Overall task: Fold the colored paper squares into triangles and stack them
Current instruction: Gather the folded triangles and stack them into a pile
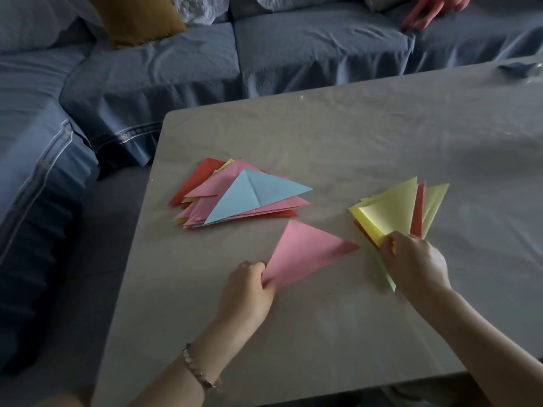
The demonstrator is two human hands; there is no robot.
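Left hand (249, 284): fingers curled, pinching the near corner of the pink triangle (305, 251); bracelet (202, 374) on the wrist.
Right hand (411, 259): pinching the near corner of the yellow sheets (390, 212), which are lifted and bowed.
Hands, relation: apart, each clamped on its own paper.
Pink triangle: folded and lying flat on the worktop (352, 136), just beside the stack (205, 195) and not yet on it.
Stack: folded triangles in pink, red and yellow, with the blue triangle (255, 195) on top; edges splayed, not squared.
Pile (435, 201): unfolded paper under the right hand; yellow on top, red and green edges showing, fanned out.
Step, judged: triangle due for the stack, next sheet being picked.
Risk 1: several yellow sheets seem pinched together; more than one may lift away, so that two get folded as one.
Risk 2: pulling at one corner may drag the fanned pile further askew.
Risk 3: the stack is already loose; a triangle dropped off-centre could slide off it.
Worktop: pale covering, wrinkled and slightly glossy; a small blurred item at the far right edge.
Room: dim; blue-covered sofa (293, 54) wraps the far and left sides; mustard cushion (138, 19) on it.
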